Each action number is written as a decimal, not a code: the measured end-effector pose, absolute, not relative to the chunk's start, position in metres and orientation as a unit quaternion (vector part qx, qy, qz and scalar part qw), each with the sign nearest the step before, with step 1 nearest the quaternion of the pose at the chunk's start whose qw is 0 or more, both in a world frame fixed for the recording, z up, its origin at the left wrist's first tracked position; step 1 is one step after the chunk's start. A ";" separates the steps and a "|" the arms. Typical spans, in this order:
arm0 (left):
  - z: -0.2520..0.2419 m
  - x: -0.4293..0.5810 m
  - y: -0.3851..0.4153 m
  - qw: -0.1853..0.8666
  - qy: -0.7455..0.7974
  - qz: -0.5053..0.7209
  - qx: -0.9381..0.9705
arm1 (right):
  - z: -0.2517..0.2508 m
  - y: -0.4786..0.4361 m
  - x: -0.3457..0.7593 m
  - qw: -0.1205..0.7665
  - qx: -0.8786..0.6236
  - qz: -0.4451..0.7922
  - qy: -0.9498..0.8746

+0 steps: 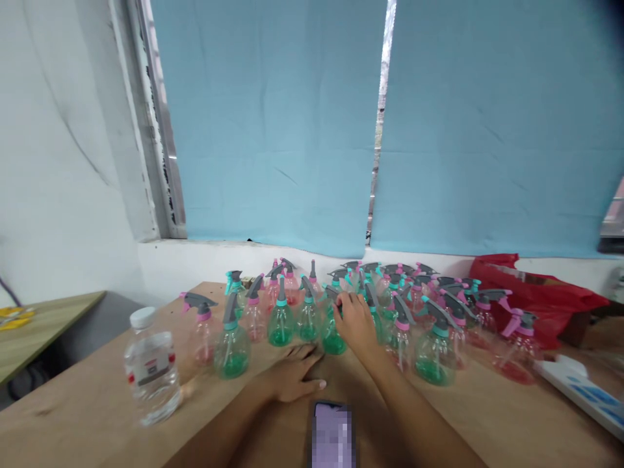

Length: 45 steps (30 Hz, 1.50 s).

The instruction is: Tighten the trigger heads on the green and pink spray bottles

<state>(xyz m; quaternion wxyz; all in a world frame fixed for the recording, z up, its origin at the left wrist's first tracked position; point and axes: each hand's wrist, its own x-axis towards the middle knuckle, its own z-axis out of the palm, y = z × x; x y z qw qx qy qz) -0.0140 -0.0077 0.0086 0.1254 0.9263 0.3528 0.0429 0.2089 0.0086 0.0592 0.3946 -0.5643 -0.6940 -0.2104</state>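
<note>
My right hand (357, 318) is closed around the grey trigger head of a green spray bottle (333, 335), which stands upright on the table with some liquid low inside. The fingers cover most of that head. Palm down on the brown tabletop (273, 426), my left hand (295, 376) lies with its fingers stretched out and holds nothing. Just beyond it are two more green spray bottles (281, 325). Left of these stands another green spray bottle (233, 354), beside a pink one (203, 338). A phone (333, 435) lies nearest me, between my forearms.
Several pink and green spray bottles (435, 357) crowd the right side. A clear water bottle (152, 377) with a white cap stands at left. Further right are a red bag (541, 302) and a white-and-blue power strip (582, 390). Blue curtains (273, 130) hang behind.
</note>
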 end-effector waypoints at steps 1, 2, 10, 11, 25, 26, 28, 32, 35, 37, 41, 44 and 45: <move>0.008 -0.014 -0.007 0.127 0.351 0.046 0.927 | 0.060 0.008 0.209 0.399 -0.565 -0.213 -0.691; 0.008 -0.014 -0.007 0.128 0.349 0.048 0.927 | 0.060 0.008 0.210 0.402 -0.564 -0.215 -0.688; 0.009 -0.014 -0.007 0.129 0.349 0.046 0.927 | 0.064 0.009 0.215 0.423 -0.582 -0.172 -0.673; 0.008 -0.014 -0.007 0.130 0.348 0.050 0.927 | 0.065 0.009 0.215 0.428 -0.582 -0.166 -0.671; 0.004 -0.015 -0.004 0.126 0.347 0.054 0.928 | 0.043 0.010 0.198 0.581 -0.459 0.031 -0.672; 0.004 -0.015 -0.004 0.127 0.345 0.059 0.928 | 0.039 0.012 0.196 0.584 -0.450 0.046 -0.674; 0.004 -0.015 -0.005 0.125 0.339 0.071 0.930 | 0.032 0.014 0.195 0.588 -0.436 0.064 -0.678; 0.005 -0.014 -0.006 0.108 0.335 0.075 0.933 | 0.023 0.015 0.197 0.578 -0.426 0.065 -0.693; 0.004 -0.014 -0.006 0.107 0.336 0.079 0.932 | 0.021 0.014 0.198 0.572 -0.430 0.042 -0.697; 0.003 -0.015 -0.005 0.111 0.330 0.085 0.933 | 0.021 0.013 0.199 0.573 -0.431 0.030 -0.696; 0.001 -0.014 -0.004 0.123 0.345 0.077 0.927 | 0.022 0.012 0.201 0.576 -0.428 0.022 -0.696; 0.001 -0.014 -0.005 0.134 0.367 0.071 0.918 | 0.023 0.011 0.202 0.578 -0.418 0.041 -0.700; 0.001 -0.014 -0.005 0.137 0.373 0.072 0.915 | 0.024 0.011 0.202 0.578 -0.414 0.047 -0.702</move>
